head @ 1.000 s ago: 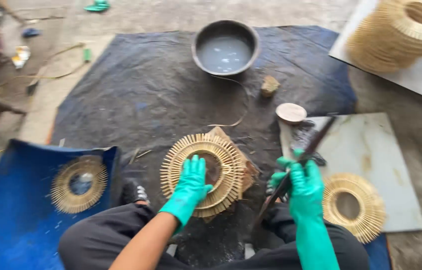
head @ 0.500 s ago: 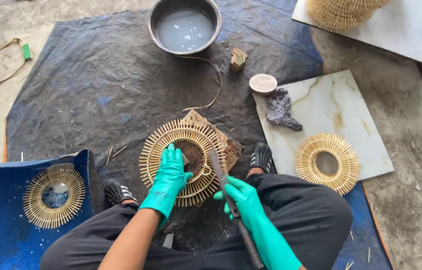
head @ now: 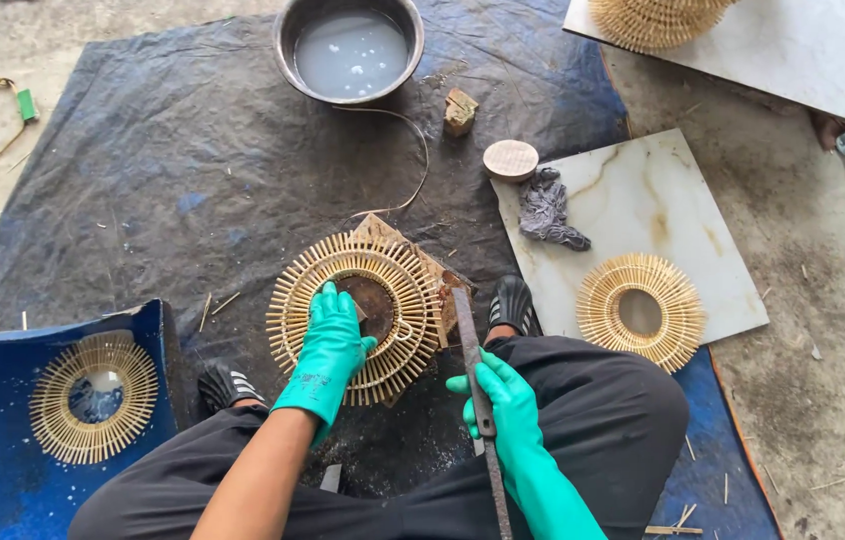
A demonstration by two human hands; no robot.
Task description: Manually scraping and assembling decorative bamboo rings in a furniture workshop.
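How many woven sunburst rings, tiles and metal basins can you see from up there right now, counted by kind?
Woven rings: 4 - under the left hand at, on the blue sheet, on the near tile, a stack partly cut off at top.
Tiles: 2 -.
Metal basins: 1 -.
Total: 7.

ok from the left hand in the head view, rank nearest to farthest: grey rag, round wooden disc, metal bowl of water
From the left hand:
1. Grey rag, up and right, on the marble tile.
2. Round wooden disc, just beyond the rag.
3. Metal bowl of water, straight ahead at the top.
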